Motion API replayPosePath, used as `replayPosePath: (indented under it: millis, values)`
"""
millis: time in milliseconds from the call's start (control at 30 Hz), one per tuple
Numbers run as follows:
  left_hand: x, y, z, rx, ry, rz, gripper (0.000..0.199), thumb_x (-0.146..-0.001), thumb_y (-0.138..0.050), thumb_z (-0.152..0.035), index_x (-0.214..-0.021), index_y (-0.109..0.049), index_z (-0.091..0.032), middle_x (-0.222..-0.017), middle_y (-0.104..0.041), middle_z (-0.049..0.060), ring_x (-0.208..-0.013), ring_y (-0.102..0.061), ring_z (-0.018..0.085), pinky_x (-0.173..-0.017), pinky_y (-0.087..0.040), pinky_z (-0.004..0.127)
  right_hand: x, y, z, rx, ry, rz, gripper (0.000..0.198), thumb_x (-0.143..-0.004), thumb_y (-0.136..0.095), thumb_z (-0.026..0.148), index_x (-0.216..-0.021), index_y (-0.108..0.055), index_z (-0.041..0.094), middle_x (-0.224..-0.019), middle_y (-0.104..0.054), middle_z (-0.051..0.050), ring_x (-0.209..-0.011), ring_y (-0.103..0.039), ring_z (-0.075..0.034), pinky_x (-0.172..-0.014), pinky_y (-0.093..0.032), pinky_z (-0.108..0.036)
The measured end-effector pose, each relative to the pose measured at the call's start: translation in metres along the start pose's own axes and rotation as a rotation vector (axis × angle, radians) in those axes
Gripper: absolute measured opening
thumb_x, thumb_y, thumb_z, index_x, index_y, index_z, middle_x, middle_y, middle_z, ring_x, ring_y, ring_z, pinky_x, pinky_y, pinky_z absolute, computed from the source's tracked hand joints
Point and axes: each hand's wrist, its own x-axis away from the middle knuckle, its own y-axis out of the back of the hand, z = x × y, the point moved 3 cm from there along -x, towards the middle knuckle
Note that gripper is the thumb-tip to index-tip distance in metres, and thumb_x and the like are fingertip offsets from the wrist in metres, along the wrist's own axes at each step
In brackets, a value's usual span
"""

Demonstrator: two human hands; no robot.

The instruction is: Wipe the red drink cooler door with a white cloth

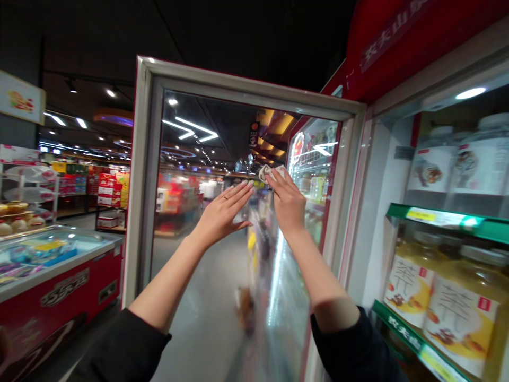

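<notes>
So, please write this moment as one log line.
right hand: with pale cloth at glass door | left hand: empty, outstretched | door: swung open

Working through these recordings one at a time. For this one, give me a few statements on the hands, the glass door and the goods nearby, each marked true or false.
1. The right hand holds a pale cloth. True.
2. The left hand wears a ring. True.
3. The glass door is shut. False: it stands open beside the shelves of jars.
4. The left hand grips the door frame. False: it is in front of the glass, fingers extended.
5. A red chest freezer is right of the door. False: it is on the left.
</notes>
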Motion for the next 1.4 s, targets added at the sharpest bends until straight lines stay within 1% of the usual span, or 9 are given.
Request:
replayPosePath:
  millis: [167,333,567,700,800,933,1167,1300,1400]
  values:
    - [0.006,0.003,0.01,0.103,-0.031,0.023,0.103,-0.103,-0.076,-0.034,-0.182,-0.011,-0.026,-0.179,-0.041,0.015,-0.17,-0.033,0.027,-0.137,-0.039,0.05,0.021,0.003,0.002,0.013,0.047,0.079,0.063,-0.105,-0.044,0.0,-0.149,-0.074,0.033,-0.156,-0.07,0.001,-0.159,-0.054,-0.023,-0.134,-0.05,-0.049]
    - [0.046,0.03,0.033,0.001,0.04,0.022,0.096,-0.108,-0.068,-0.029,-0.183,-0.008,-0.027,-0.179,-0.043,0.013,-0.167,-0.039,0.03,-0.135,-0.042,0.052,0.019,0.002,-0.006,0.053,-0.018,-0.029,0.059,-0.105,-0.045,0.001,-0.143,-0.078,0.031,-0.151,-0.074,-0.001,-0.155,-0.059,-0.026,-0.131,-0.053,-0.053]
    - [0.104,0.054,0.079,-0.175,0.156,-0.107,0.084,-0.113,-0.046,-0.01,-0.182,-0.006,-0.034,-0.178,-0.043,0.008,-0.167,-0.037,0.028,-0.134,-0.045,0.052,0.004,-0.033,0.043,0.007,0.104,0.079,0.069,-0.1,-0.042,-0.007,-0.148,-0.074,0.031,-0.156,-0.07,0.001,-0.16,-0.052,-0.023,-0.131,-0.053,-0.046]
    - [0.111,0.056,0.078,-0.203,0.099,-0.109,0.088,-0.108,-0.039,0.002,-0.182,-0.008,-0.034,-0.175,-0.048,0.005,-0.166,-0.039,0.023,-0.138,-0.04,0.044,0.017,-0.023,0.049,0.015,0.15,0.129,0.066,-0.105,-0.043,-0.003,-0.154,-0.069,0.032,-0.158,-0.068,0.0,-0.16,-0.051,-0.022,-0.134,-0.05,-0.046]
    - [0.114,0.059,0.074,-0.216,0.158,-0.238,0.087,-0.108,-0.039,0.005,-0.182,-0.015,-0.033,-0.175,-0.047,0.005,-0.167,-0.036,0.021,-0.14,-0.036,0.043,0.013,-0.017,0.043,0.06,0.104,0.057,0.06,-0.108,-0.044,0.002,-0.151,-0.071,0.032,-0.155,-0.071,0.0,-0.157,-0.055,-0.024,-0.132,-0.052,-0.048]
    - [0.116,0.059,0.077,-0.191,0.251,-0.393,0.084,-0.108,-0.039,0.006,-0.181,-0.022,-0.033,-0.177,-0.044,0.004,-0.169,-0.034,0.02,-0.142,-0.032,0.043,-0.004,-0.033,0.051,0.077,0.066,-0.035,0.059,-0.106,-0.048,0.001,-0.147,-0.075,0.032,-0.151,-0.074,0.0,-0.155,-0.058,-0.025,-0.13,-0.055,-0.05]
    - [0.121,0.056,0.083,-0.165,0.273,-0.382,0.091,-0.102,-0.037,0.011,-0.181,-0.023,-0.033,-0.179,-0.043,0.002,-0.169,-0.034,0.018,-0.143,-0.029,0.038,0.012,-0.041,0.072,0.054,0.174,0.043,0.063,-0.105,-0.045,-0.003,-0.152,-0.071,0.03,-0.155,-0.071,-0.003,-0.156,-0.056,-0.026,-0.13,-0.055,-0.05]
    - [0.127,0.058,0.086,-0.157,0.322,-0.4,0.096,-0.098,-0.036,0.012,-0.181,-0.02,-0.033,-0.182,-0.035,0.002,-0.171,-0.029,0.019,-0.144,-0.026,0.04,0.01,-0.035,0.065,0.118,0.102,-0.056,0.061,-0.105,-0.047,-0.002,-0.15,-0.073,0.03,-0.151,-0.074,-0.003,-0.153,-0.06,-0.028,-0.127,-0.058,-0.052]
    - [0.128,0.059,0.086,-0.162,0.374,-0.429,0.098,-0.097,-0.035,0.011,-0.182,-0.015,-0.033,-0.185,-0.028,0.0,-0.172,-0.025,0.02,-0.145,-0.024,0.042,-0.007,-0.051,0.078,0.112,0.075,-0.105,0.059,-0.104,-0.049,-0.002,-0.147,-0.075,0.03,-0.15,-0.075,-0.003,-0.153,-0.061,-0.028,-0.126,-0.059,-0.053]
